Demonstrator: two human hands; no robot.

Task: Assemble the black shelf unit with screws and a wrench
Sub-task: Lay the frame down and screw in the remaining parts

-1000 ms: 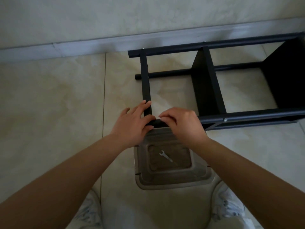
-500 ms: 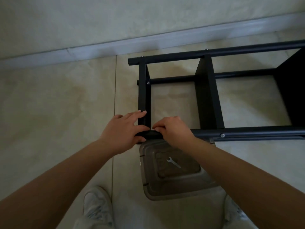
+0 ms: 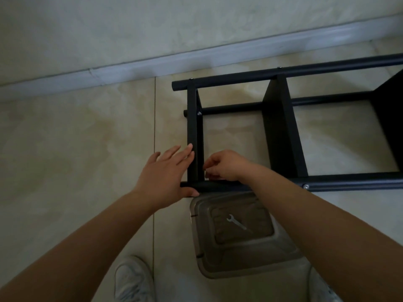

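Shelf: the black metal shelf unit lies on its side on the pale tiled floor, close to the wall.
Left hand: the left hand has straight, spread fingers flat against the shelf's end bar, with the thumb under the near tube.
Right hand: the right hand sits just inside that same corner, fingers curled together; what they pinch is too small to tell.
Wrench: the small silver wrench lies in a clear plastic tub just below the shelf's near tube.
Shoes: two white shoes stand below the tub.
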